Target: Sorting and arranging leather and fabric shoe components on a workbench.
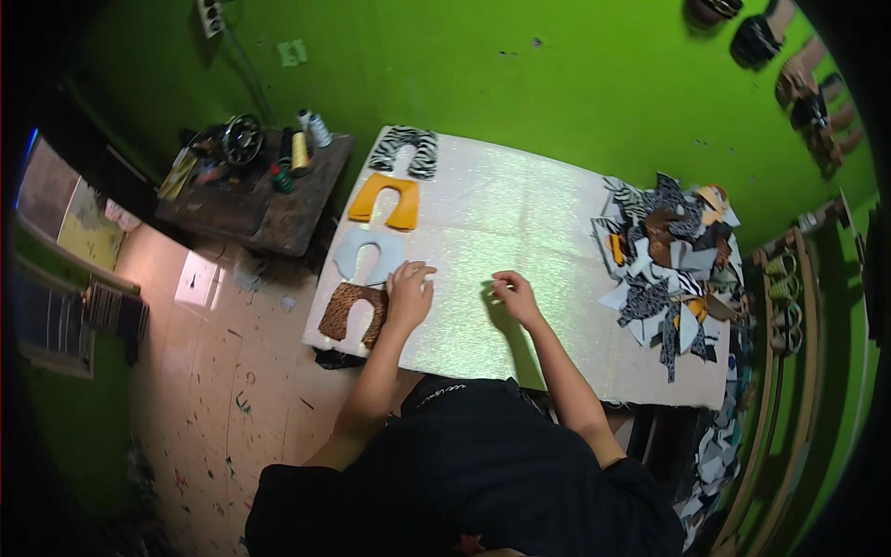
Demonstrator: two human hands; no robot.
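My left hand (408, 292) rests at the right edge of the U-shaped pieces, fingers apart, beside a pale blue-white piece (348, 252) and a brown leopard-print piece (340, 311). Whether it touches them I cannot tell. Farther up that column lie a yellow U-shaped piece (402, 212) and a zebra-print one (422, 158). Over the middle of the shiny white table covering (483, 213), my right hand (515, 297) hovers with loosely bent fingers apart and nothing visible in them; its shadow falls below.
A heap of mixed scraps (664, 246) covers the table's right end. To the left stands a sewing machine (243, 139) on a dark wooden table (269, 232), with thread cones (300, 153). Shoes (807, 107) hang on the green wall; a rack (803, 371) holds sandals at right.
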